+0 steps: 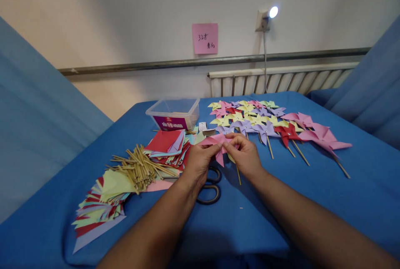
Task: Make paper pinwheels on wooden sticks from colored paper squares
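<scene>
A pink paper pinwheel (220, 158) is held up over the middle of the table between both hands. My left hand (201, 158) pinches its left side, thumb pressed near the centre. From the right, my right hand (245, 154) grips the same pinwheel, with its thumb close to the other thumb. Whether a pin sits at the centre is hidden by the thumbs. Below the hands lies a pair of scissors (208, 194) with black handles, its blades partly covered by my left arm. A thin stick (238, 176) shows just under my right hand.
Finished pinwheels (245, 126) on sticks lie in rows at the back right. On the left are a heap of short sticks (142, 169), stacked coloured paper squares (164, 141) and a fan of paper (100, 210). A clear plastic box (191, 114) stands behind them on the blue cloth (281, 210).
</scene>
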Motion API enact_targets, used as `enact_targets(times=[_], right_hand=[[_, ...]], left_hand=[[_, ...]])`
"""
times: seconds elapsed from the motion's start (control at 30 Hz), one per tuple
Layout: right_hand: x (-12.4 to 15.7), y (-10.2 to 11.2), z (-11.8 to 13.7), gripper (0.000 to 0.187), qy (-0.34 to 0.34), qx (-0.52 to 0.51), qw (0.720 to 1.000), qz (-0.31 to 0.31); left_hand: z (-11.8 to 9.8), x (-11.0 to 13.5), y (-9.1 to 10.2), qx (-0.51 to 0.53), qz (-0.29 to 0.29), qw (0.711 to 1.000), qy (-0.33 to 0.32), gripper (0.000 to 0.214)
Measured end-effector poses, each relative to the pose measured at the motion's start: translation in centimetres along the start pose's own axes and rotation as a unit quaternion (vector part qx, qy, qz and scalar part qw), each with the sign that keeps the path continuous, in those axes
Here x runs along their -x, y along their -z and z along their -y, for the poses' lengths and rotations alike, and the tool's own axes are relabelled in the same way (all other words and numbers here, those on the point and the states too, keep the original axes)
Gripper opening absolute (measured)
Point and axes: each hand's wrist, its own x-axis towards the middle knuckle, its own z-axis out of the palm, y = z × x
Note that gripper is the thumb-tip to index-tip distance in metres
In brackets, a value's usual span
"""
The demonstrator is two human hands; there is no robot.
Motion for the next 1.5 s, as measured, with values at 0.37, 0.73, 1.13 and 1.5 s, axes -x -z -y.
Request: enact_targets(times=[0.37, 0.73, 1.13, 1.5], right_hand=[[0.0, -0.1, 0.1, 0.024, -0.013, -0.015, 1.0, -0.004], [-0.6, 0.5, 0.2, 0.033, -0.128, -0.155, 0.98, 0.003], [-1.7, 2.9, 1.2, 0.049, -0.219, -0.167, 0.939, 0.206], [-1.3, 1.8, 0.7, 0.039, -0.17, -0.105, 0.969, 0.147]], left_hand=[[-0.1, -0.1, 0.0, 0.001, 0.001, 1.0, 0.001, 0.023], [-1.0, 0.2, 0.1, -0.037, 0.011, 0.999, 0.021, 0.018], [-2.7, 0.5, 0.6, -0.182, 0.098, 0.975, 0.076, 0.022], [-2.5, 0.3, 0.4, -0.245, 0.071, 0.963, -0.085, 0.011]])
